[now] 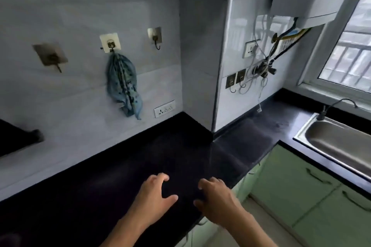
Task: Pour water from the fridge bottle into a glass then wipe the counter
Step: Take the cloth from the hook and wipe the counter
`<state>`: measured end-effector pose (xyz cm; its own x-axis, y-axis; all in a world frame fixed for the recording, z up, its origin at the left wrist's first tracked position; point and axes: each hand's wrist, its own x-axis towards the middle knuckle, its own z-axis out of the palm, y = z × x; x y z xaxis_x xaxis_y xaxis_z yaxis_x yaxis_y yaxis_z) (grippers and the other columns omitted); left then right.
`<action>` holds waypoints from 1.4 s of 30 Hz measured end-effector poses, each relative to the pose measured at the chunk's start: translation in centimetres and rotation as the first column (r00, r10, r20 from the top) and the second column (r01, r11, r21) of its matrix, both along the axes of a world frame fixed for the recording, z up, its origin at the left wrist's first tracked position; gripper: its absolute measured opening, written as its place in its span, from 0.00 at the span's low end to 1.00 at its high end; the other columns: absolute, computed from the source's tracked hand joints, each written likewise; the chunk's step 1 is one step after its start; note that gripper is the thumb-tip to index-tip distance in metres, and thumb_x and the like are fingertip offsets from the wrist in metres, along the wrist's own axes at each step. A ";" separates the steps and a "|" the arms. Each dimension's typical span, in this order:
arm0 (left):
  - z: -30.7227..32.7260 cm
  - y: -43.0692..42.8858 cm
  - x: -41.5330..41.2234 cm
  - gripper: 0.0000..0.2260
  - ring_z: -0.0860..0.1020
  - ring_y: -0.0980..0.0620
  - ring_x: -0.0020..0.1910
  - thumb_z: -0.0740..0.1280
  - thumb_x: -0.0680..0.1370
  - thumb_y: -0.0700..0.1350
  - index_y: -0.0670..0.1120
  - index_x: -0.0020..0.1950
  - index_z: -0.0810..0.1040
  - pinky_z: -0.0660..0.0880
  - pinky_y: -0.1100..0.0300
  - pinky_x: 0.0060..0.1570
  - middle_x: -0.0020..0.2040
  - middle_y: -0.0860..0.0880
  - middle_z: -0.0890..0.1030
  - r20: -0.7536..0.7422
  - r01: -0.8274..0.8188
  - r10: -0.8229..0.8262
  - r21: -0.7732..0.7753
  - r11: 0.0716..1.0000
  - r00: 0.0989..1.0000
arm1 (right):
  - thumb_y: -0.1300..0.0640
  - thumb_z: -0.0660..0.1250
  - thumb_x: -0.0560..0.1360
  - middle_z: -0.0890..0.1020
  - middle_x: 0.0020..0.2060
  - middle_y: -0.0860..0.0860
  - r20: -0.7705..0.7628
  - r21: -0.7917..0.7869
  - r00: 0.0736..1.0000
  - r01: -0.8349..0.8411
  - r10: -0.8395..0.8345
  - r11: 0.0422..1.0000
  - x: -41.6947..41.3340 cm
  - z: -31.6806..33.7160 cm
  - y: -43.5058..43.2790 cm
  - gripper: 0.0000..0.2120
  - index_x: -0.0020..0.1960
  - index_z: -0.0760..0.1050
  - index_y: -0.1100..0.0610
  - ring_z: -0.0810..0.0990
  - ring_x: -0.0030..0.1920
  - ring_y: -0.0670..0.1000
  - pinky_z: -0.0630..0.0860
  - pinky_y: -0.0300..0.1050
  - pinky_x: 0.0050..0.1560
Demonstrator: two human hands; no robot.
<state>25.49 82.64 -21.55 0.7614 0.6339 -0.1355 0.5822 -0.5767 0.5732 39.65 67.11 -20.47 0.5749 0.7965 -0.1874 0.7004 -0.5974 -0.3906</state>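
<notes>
Over the glossy black tabletop [96, 196], left hand [152, 194] and right hand [217, 201], both slack and empty, blue patterned cloth [123, 86] on a metal wall hook [110, 44]

Dim, soft motion blur, daylight from window [349, 54], wide-angle edge bending

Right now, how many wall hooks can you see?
5. On the wall ahead: left hook, middle hook holding the blue cloth, right hook. Below the tangled cables: two dark hooks, side by side.
</notes>
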 end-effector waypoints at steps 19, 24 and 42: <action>10.8 23.7 9.1 0.15 0.79 0.51 0.53 0.75 0.75 0.50 0.46 0.57 0.78 0.70 0.61 0.50 0.56 0.47 0.81 0.269 -0.443 0.395 0.149 0.884 0.878 | 0.42 0.67 0.74 0.76 0.55 0.50 -0.018 0.119 0.928 -0.369 0.373 0.922 11.6 4.4 21.9 0.19 0.61 0.74 0.50 0.77 0.56 0.54 0.75 0.45 0.53; 14.2 30.6 13.2 0.13 0.78 0.48 0.47 0.74 0.75 0.49 0.44 0.55 0.79 0.70 0.60 0.45 0.48 0.49 0.79 0.335 -0.495 0.411 0.225 0.839 0.848 | 0.43 0.67 0.75 0.79 0.55 0.53 0.025 0.204 0.935 -0.352 0.354 0.914 14.4 8.4 29.5 0.18 0.61 0.75 0.51 0.79 0.54 0.56 0.74 0.43 0.50; 15.6 36.7 16.7 0.08 0.79 0.50 0.38 0.66 0.78 0.44 0.47 0.38 0.78 0.74 0.56 0.40 0.35 0.51 0.79 0.446 -0.609 0.493 0.161 0.776 0.747 | 0.59 0.63 0.76 0.83 0.42 0.58 0.065 0.587 0.935 -0.318 0.348 0.745 17.0 15.1 47.5 0.06 0.40 0.73 0.55 0.81 0.45 0.59 0.68 0.41 0.40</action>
